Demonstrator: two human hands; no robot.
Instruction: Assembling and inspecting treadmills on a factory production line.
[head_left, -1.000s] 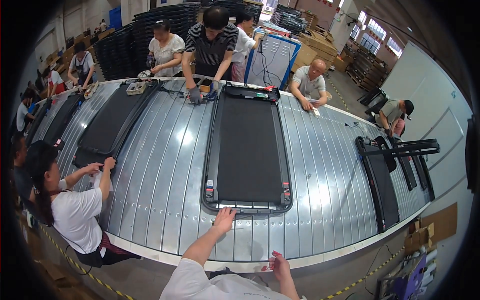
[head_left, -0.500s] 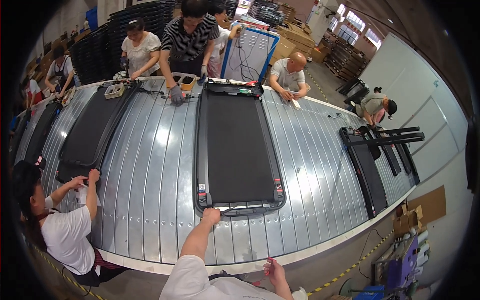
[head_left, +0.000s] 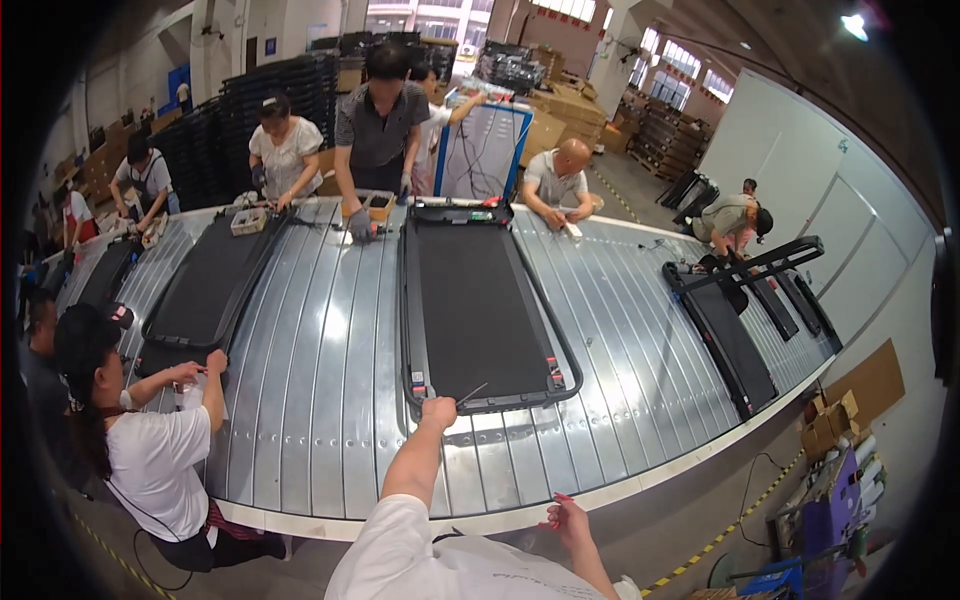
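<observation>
Pinched in the left hand [head_left: 438, 411], a thin rod-like tool [head_left: 471, 394] angles up and right onto the near end of the black treadmill deck [head_left: 480, 300], long axis running away across the ribbed metal conveyor [head_left: 330, 380]; right hand [head_left: 567, 518] hangs loosely curled, empty.

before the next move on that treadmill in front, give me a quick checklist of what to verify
1. Left hand at the near end of the black treadmill, gripping a thin tool: ok.
2. Tool tip on its spot at the end frame: cannot tell, too small.
3. Right hand off the work, down by the table's near edge: ok, holds nothing.
4. Treadmill lying flat on the ribbed metal table: ok.
5. Co-worker's gloved hand near the treadmill's far corner, apart from the deck: ok.
6. Neighbour on the left busy at the other treadmill, not reaching across: ok.
</observation>
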